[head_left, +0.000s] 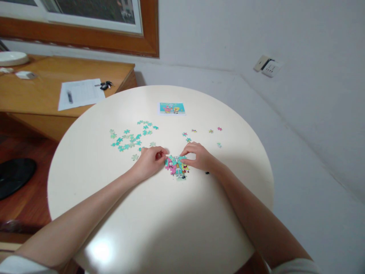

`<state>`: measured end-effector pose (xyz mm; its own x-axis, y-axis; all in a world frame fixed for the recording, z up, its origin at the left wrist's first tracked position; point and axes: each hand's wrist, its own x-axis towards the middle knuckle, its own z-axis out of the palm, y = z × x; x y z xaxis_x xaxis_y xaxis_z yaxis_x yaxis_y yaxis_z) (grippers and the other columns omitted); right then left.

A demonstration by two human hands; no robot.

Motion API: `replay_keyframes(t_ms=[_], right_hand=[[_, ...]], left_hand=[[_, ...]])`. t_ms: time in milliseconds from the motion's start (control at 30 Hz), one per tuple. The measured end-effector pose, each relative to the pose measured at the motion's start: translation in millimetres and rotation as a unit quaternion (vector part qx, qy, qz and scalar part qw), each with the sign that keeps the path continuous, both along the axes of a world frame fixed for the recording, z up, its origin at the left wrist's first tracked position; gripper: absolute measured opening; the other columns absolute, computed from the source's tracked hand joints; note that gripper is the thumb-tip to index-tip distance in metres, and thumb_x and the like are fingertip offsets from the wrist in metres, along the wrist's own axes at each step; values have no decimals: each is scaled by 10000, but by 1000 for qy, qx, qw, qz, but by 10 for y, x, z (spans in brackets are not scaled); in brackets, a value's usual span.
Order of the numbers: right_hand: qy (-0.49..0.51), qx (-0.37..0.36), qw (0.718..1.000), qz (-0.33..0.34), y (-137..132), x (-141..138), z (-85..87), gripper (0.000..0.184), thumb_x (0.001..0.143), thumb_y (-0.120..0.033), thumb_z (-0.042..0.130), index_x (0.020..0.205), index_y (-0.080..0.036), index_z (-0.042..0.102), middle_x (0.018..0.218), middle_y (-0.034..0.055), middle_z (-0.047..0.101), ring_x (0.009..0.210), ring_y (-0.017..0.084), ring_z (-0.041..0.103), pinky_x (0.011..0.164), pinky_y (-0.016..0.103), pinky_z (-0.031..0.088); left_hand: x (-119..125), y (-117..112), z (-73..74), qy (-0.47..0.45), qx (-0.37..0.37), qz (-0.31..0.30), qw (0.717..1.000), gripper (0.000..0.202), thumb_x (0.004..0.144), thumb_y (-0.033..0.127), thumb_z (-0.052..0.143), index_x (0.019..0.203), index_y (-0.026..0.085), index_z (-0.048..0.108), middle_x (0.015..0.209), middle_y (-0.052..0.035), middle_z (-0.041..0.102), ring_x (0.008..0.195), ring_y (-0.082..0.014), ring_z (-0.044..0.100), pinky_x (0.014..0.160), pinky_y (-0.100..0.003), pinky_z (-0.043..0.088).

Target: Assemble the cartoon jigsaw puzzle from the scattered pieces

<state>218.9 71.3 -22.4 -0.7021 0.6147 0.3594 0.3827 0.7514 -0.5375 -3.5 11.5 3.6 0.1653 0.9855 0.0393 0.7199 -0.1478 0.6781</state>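
A partly joined jigsaw puzzle [178, 170] with pink, yellow and teal cartoon figures lies flat on the table between my hands. My left hand [151, 161] is at its upper left edge, fingers curled together and tips touching the border. What those tips pinch, if anything, is too small to make out. From the right, my right hand [198, 156] reaches to the top edge, with thumb and forefinger closed on a teal puzzle piece there. Loose teal puzzle pieces [122, 147] lie scattered left of my left hand. A few colourful pieces [184, 134] lie beyond my right hand.
A picture card [172, 109] lies toward the far side of the round white table [128, 220]. At the back left, a wooden desk [42, 83] holds a paper sheet [81, 93] and keys [106, 85]. The wall [308, 125] runs close along the right.
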Motion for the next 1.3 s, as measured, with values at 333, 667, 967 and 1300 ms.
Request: replay_keyframes(t_ms=[333,667,967,1300], right_hand=[[-7,4,1000,-3,3,3,-17,86,781,-290,676,771,-209,648,783,33,689,763,165,608,759,315,406],[-12,-4,1000,-5,-5,2,8,90,783,-292,675,772,-206,653,795,36,691,780,164,601,764,317,404],[-10,-3,1000,-7,-17,-1,27,90,784,-296,669,767,-209,654,784,34,690,767,165,603,750,317,406],[-6,2,1000,-3,-9,2,16,83,777,-283,678,770,-205,654,783,34,691,765,163,605,755,312,408]], left_hand=[[-2,5,-24,-7,19,-16,1000,121,724,240,624,813,171,669,658,24,619,592,-110,505,655,-257,388],[-13,13,-25,8,23,-37,999,115,757,212,588,796,166,686,706,-8,651,624,-120,524,644,-256,392],[-21,20,-42,15,21,-43,999,135,770,187,585,820,176,710,778,-33,686,665,-134,556,673,-270,410],[-19,13,-22,18,16,-42,999,140,774,195,585,828,172,712,753,-29,668,673,-142,553,670,-271,407]])
